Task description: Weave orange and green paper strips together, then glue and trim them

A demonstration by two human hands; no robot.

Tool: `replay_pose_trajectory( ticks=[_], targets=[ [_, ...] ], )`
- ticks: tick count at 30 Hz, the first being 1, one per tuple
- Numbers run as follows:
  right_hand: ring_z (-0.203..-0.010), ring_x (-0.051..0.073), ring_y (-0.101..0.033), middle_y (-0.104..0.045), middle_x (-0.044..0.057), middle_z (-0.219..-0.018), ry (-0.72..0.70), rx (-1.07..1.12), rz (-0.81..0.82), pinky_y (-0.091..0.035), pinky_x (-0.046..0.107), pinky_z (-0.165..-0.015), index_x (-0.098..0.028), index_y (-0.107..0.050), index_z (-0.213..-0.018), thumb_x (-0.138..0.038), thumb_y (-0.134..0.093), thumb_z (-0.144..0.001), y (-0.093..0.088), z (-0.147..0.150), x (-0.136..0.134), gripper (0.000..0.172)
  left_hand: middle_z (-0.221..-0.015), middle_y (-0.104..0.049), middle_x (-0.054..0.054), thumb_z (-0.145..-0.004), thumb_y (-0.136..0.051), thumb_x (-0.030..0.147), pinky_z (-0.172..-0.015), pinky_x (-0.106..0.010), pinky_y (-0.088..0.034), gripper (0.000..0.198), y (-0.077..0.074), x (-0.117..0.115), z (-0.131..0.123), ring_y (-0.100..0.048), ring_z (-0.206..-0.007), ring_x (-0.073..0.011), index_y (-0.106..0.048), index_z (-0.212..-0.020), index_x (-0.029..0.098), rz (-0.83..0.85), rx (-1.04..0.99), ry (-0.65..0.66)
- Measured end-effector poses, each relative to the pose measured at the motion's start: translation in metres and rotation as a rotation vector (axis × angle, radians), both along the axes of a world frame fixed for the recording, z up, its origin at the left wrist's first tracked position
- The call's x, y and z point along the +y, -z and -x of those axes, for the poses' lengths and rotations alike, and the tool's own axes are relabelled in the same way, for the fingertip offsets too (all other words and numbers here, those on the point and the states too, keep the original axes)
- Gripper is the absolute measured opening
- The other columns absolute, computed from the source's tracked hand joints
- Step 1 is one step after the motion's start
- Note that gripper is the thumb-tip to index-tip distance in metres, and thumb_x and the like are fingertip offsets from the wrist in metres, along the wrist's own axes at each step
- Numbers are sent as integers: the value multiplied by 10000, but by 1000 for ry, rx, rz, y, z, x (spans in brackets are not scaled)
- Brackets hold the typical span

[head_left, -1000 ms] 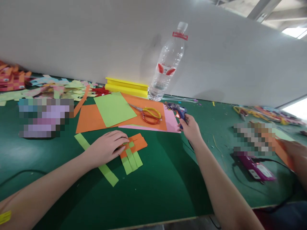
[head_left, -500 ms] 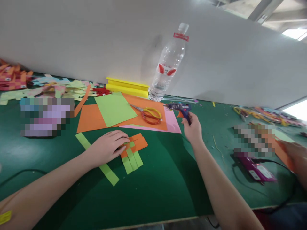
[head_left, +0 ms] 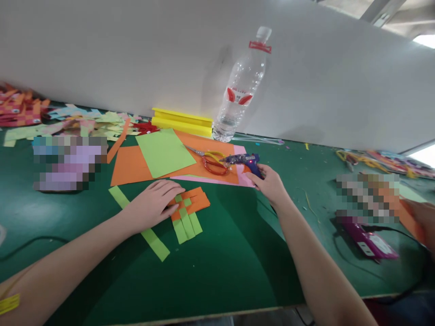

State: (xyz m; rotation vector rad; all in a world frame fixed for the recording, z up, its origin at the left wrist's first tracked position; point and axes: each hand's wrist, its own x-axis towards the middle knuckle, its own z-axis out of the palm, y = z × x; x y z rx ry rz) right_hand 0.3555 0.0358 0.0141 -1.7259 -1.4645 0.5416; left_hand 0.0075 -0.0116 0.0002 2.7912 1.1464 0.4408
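Observation:
My left hand (head_left: 154, 200) rests at the left end of a small woven paper piece (head_left: 186, 203), its fingers and thumb closed on that edge. The piece has orange strips crossed with light green ones, and part of it is under my fingers. A loose light green paper strip (head_left: 154, 244) runs beneath my left wrist. In my right hand (head_left: 270, 183) is a blue hot glue gun (head_left: 249, 162) with a small red light, gripped by the handle. Its nozzle points left, over the yellow-and-red-handled scissors (head_left: 215, 164) lying on orange paper (head_left: 127, 165).
A light green sheet (head_left: 165, 154) and pink paper (head_left: 246, 180) lie in the pile. Behind stand a plastic bottle (head_left: 238, 95) and yellow holder (head_left: 181, 122). Paper scraps (head_left: 105, 122) are at back left. At right are a purple power strip (head_left: 369, 240) and another person's hand (head_left: 423, 222).
My right hand has moved the glue gun left and slightly down, bringing the nozzle over the scissors. My left hand stays on the woven piece, its fingers shifted slightly back.

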Motion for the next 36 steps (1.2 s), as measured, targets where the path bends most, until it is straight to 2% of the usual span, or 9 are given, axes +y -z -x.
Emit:
replay_pose_trajectory(
  ticks=[5, 10, 14, 18, 20, 23, 26, 29, 36],
  targets=[
    [-572, 147, -594, -675, 84, -861, -28, -48, -2, -509, 326, -584, -129, -584, -1073, -384, -577, -750, -3, 1, -3, 412, -1220, -561, -82, -942, -398, 359, -1009, -416, -340, 346, 1, 2, 4, -470, -1159, -239, -489, -1221, 174, -23, 0, -65],
    [-880, 258, -638, -673, 126, -1014, -3, -377, -179, -490, 423, -784, -158, -570, -1119, -351, -491, -808, -7, 6, -7, 375, -1179, -572, -97, -943, -383, 332, -962, -424, -376, 310, 1, 4, 7, -499, -1100, -242, -507, -1173, 166, -74, -46, -138],
    [-984, 305, -615, -647, 153, -1109, 8, -573, -209, -452, 478, -847, -152, -544, -1157, -317, -412, -850, -8, 11, -9, 373, -1088, -600, -91, -947, -385, 309, -918, -398, -397, 265, -6, 0, 5, -515, -1044, -231, -548, -1097, 162, -89, -82, -69],
    [-990, 309, -615, -631, 151, -1144, 42, -549, -148, -480, 442, -791, -159, -520, -1181, -349, -387, -870, -7, 12, -10, 388, -1004, -619, -65, -928, -457, 337, -904, -369, -389, 223, -13, -7, 1, -536, -983, -213, -592, -998, 174, -104, -43, 128],
    [-997, 306, -612, -638, 142, -1131, 42, -540, -144, -480, 436, -795, -164, -524, -1171, -352, -389, -869, -6, 12, -10, 380, -984, -625, -55, -913, -488, 392, -892, -370, -391, 246, -15, -11, -1, -544, -962, -213, -597, -963, 177, -95, -12, 167],
    [-1006, 306, -608, -631, 145, -1140, 43, -553, -135, -477, 435, -798, -158, -527, -1166, -353, -397, -865, -6, 12, -10, 382, -953, -628, -61, -911, -460, 478, -839, -365, -412, 340, -17, -17, -5, -557, -919, -218, -594, -900, 166, -75, 13, 149],
    [-1004, 303, -609, -629, 146, -1143, 46, -549, -121, -478, 432, -793, -160, -532, -1164, -354, -398, -862, -6, 13, -10, 383, -985, -626, -81, -906, -432, 531, -834, -380, -418, 411, -17, -23, -9, -557, -947, -238, -583, -967, 153, -60, 18, 102],
    [-982, 304, -617, -637, 141, -1129, 41, -550, -99, -478, 434, -777, -173, -533, -1165, -363, -398, -862, -5, 14, -10, 383, -1029, -620, -89, -850, -493, 586, -853, -392, -418, 463, -13, -26, -14, -549, -991, -260, -568, -1003, 156, 9, 20, 70],
    [-984, 305, -616, -644, 127, -1119, 21, -576, -96, -479, 429, -767, -190, -538, -1166, -371, -404, -865, -3, 16, -10, 375, -1086, -590, -62, -849, -519, 553, -872, -388, -390, 383, -8, -23, -16, -506, -1032, -255, -536, -1011, 206, 165, -44, 26]
  ],
)
